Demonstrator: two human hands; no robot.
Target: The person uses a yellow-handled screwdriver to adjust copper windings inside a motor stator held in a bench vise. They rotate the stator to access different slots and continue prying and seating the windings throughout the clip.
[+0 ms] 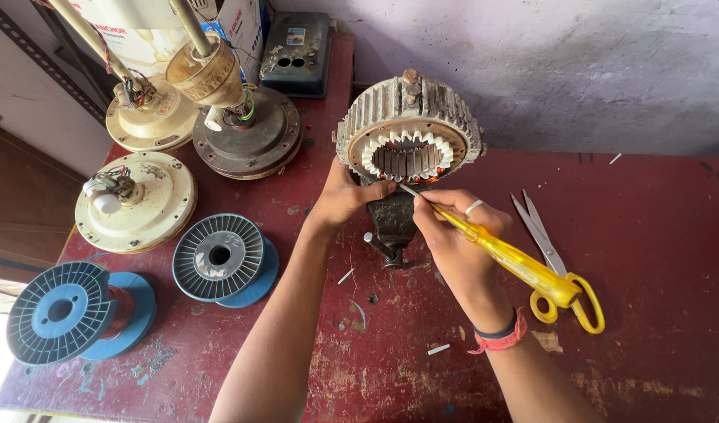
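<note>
Stator: the ring-shaped stator (pixel 409 129) stands upright on edge near the back of the red table (pixel 649 251), clamped in a dark vise (pixel 391 223); white insulation lines the slots round its inner opening.
Left hand: the left hand (pixel 345 196) cups the stator's lower left rim, thumb laid along the bottom edge, fingers curled behind it.
Right hand: the right hand (pixel 452 231) is closed in a pinch round a yellow-handled screwdriver (pixel 500 254), whose thin tip points into the lower slots; a ring sits on one finger, a red band at the wrist.
Scissors: yellow-handled scissors (pixel 551 262) lie open just right of that hand, blades pointing away.
Spools: two blue wire spools (pixel 222 258) (pixel 69 313) lie at the table's left front; the nearer one shows copper wire on its core.
Fan motors: three cream and brown fan motor housings (pixel 140 200) crowd the left rear corner, coloured wires showing at their hubs.
Packages: a white carton (pixel 246 23) with blue and red print stands behind them; a dark box (pixel 297 51) with a small coloured label lies beside it.
</note>
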